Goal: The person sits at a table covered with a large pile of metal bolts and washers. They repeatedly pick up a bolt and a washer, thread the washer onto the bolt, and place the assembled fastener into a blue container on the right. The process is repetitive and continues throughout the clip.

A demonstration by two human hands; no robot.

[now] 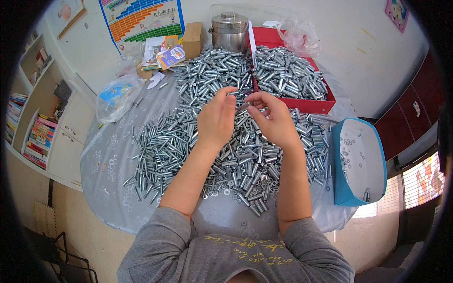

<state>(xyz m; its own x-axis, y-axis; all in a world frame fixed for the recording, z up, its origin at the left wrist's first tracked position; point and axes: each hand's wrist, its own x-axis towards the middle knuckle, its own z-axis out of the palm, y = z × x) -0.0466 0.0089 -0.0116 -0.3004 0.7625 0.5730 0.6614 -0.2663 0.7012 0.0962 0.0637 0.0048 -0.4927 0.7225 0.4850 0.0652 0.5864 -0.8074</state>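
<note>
Both hands are raised over a wide heap of silvery metal bolts and sleeves (pixel 163 146) on the table. My right hand (pixel 273 120) pinches a small metal bolt-like piece (pixel 243 107) between thumb and fingertips. Just left of it, my left hand (pixel 217 118) is turned with thumb and index finger close together; its other fingers are curled out of sight, and whatever they hold is hidden. Small washers (pixel 227 192) lie scattered along the heap's near edge. Behind the hands, a second pile (pixel 214 70) rises beside a red box (pixel 311 106) full of similar metal pieces.
A blue fabric bin (pixel 337 165) with a few washers and bolts stands at the right edge. At the back are a steel pot (pixel 230 35), a cardboard box (pixel 192 40) and a clear plastic bag (pixel 302 40). Another plastic bag (pixel 118 101) sits at left, near a bookshelf (pixel 59 141).
</note>
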